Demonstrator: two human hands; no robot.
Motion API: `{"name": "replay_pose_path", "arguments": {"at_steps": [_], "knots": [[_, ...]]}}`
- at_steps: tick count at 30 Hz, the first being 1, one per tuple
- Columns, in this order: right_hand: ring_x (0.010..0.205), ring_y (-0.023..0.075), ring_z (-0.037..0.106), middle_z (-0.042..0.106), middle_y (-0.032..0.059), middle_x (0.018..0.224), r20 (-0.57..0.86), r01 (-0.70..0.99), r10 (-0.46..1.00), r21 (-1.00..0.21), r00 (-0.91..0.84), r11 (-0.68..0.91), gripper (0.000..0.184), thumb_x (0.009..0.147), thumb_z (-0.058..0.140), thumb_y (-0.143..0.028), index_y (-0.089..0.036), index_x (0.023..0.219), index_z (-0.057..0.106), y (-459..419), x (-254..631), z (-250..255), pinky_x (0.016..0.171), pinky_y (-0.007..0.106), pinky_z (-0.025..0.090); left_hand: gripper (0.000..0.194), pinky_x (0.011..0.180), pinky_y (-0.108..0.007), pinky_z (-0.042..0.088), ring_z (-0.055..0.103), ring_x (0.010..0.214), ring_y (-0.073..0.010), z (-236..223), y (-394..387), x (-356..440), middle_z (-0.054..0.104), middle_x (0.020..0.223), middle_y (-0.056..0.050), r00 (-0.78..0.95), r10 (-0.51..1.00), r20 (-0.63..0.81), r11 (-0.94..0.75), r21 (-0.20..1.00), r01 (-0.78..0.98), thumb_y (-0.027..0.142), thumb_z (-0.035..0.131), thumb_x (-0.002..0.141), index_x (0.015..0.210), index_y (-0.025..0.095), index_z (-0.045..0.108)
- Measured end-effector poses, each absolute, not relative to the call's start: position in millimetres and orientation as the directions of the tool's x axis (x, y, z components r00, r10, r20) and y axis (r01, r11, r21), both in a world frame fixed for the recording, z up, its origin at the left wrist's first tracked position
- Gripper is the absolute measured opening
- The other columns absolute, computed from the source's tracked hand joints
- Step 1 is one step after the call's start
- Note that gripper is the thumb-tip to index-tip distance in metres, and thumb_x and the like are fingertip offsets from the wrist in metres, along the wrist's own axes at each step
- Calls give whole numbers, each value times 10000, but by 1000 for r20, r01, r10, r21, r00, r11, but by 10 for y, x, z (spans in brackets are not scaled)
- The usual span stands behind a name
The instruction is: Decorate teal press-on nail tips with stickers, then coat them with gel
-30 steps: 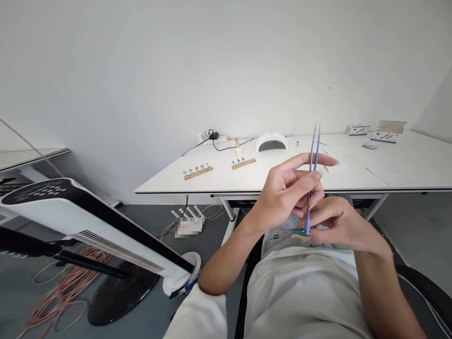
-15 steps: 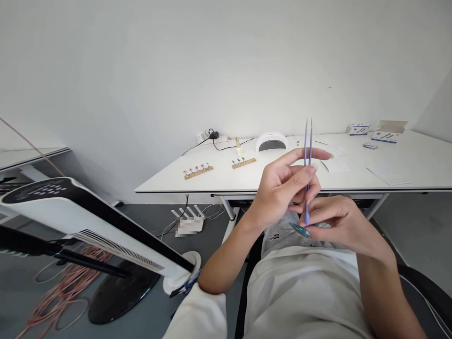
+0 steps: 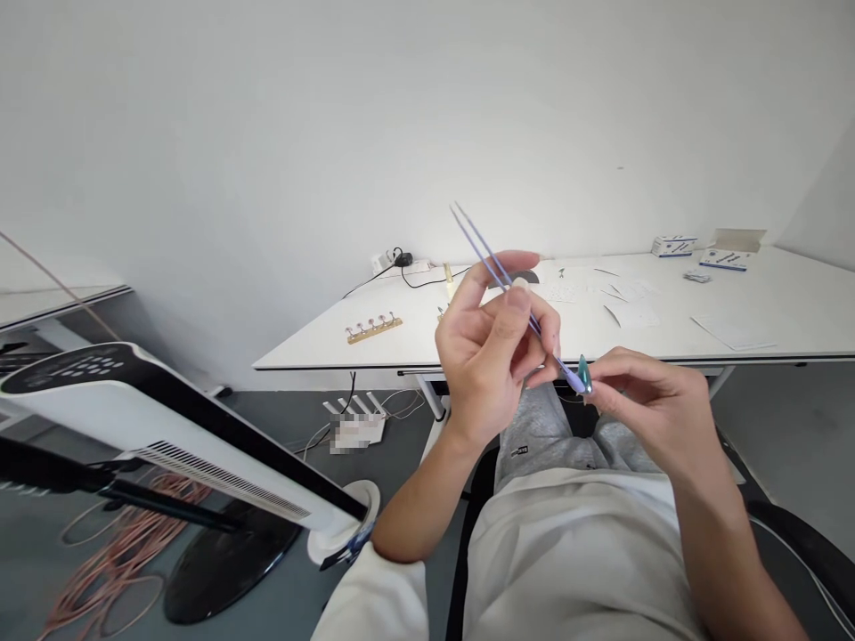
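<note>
My left hand (image 3: 487,356) is closed around a pair of purple tweezers (image 3: 482,251). Their two points slant up and to the left, slightly apart, with nothing between them. Low on the right, the tweezers' flat rear end meets a glossy teal false nail (image 3: 583,370); whether it presses on the nail or only lies against it I cannot tell. The nail stands upright, pinched between thumb and forefinger of my right hand (image 3: 661,396). Both hands are raised over my lap, in front of the table's near edge.
On the white table (image 3: 321,352) lie a wooden strip (image 3: 374,331) of false nails on stands, a partly hidden bottle (image 3: 448,278), a nail lamp (image 3: 527,278) behind my left hand, paper sheets (image 3: 631,313) and small boxes (image 3: 725,259). A tower fan (image 3: 220,454) stands at left.
My left hand has moved left and the tweezers have tilted from upright to leaning left. My right hand has shifted right and up, turning the teal nail from lying sideways to upright.
</note>
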State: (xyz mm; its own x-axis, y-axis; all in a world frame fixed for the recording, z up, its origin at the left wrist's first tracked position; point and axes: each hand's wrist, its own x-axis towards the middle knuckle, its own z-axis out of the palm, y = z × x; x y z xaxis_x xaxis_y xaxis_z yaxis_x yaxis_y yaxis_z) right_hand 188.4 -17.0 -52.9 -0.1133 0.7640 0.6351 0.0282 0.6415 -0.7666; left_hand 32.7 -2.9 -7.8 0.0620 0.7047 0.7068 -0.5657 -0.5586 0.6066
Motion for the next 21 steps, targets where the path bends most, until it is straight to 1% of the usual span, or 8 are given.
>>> {"name": "replay_pose_path", "arguments": {"at_steps": [5, 8, 11, 13, 17, 21], "knots": [[579, 106, 647, 727, -27, 676, 591, -1, 807, -807, 0, 591, 116, 767, 772, -155, -264, 807, 780, -195, 1868, -552, 555, 196, 540, 122, 379, -130, 386, 337, 358, -15, -117, -78, 405, 629, 633, 43, -48, 573, 818, -719, 473, -509, 287, 588, 946, 1032, 210, 549], [537, 96, 662, 735, -36, 652, 577, -30, 816, -816, 27, 578, 120, 757, 783, -153, -268, 793, 782, -222, 1857, -542, 520, 167, 546, 72, 399, -147, 420, 384, 374, -20, -146, -88, 445, 669, 685, 24, -105, 493, 864, -794, 396, -461, 245, 571, 956, 1009, 205, 541], [524, 92, 662, 731, -34, 632, 582, -45, 812, -811, 35, 584, 122, 746, 785, -138, -256, 776, 782, -232, 1852, -524, 501, 148, 543, 35, 388, -151, 412, 398, 375, -22, -161, -89, 467, 684, 703, 6, -143, 437, 888, -829, 336, -447, 197, 524, 976, 1002, 188, 546], [517, 91, 659, 727, -32, 623, 584, -53, 811, -809, 36, 585, 124, 749, 776, -128, -249, 776, 782, -233, 1853, -518, 494, 143, 544, 42, 378, -152, 409, 402, 368, -23, -161, -91, 475, 686, 699, 6, -163, 431, 887, -837, 326, -439, 192, 511, 981, 997, 187, 549], [483, 86, 635, 708, -37, 593, 589, -64, 807, -805, 44, 590, 111, 752, 771, -129, -239, 768, 778, -237, 1850, -519, 467, 145, 536, 20, 358, -154, 411, 392, 347, -24, -154, -99, 493, 685, 686, 13, -163, 434, 886, -846, 338, -412, 199, 543, 965, 983, 196, 551], [479, 84, 630, 697, -59, 583, 616, -24, 783, -784, 84, 620, 140, 746, 766, -112, -251, 759, 768, -257, 1841, -525, 472, 152, 539, 38, 359, -154, 407, 403, 361, -28, -156, -108, 506, 688, 692, 7, -166, 415, 895, -847, 314, -428, 169, 522, 969, 983, 188, 552]]}}
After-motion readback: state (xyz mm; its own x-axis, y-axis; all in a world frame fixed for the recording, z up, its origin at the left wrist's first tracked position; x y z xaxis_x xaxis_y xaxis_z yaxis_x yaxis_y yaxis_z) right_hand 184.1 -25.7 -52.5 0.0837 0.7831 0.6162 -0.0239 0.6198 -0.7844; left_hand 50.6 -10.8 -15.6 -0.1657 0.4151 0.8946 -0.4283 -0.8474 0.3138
